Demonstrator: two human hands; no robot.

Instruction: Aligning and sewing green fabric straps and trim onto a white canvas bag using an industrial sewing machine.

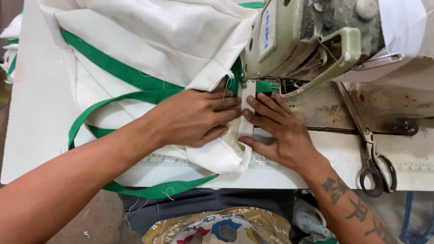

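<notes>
**Under the needle: cloth pressed flat**

On the bench [40, 135], white cloth with green trim [149, 54] lies bunched beside the sewing machine [298, 40]. Left hand [192, 118] rests open, palm down on the folded edge. Right hand [278, 131] lies flat, fingers spread, touching the same fold. Scissors [373, 153] lie well apart, right.

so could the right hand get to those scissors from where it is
Probably yes. The right hand lies flat on the white fabric by the sewing machine, and the scissors lie on the table just to its right, with nothing between them.
</notes>
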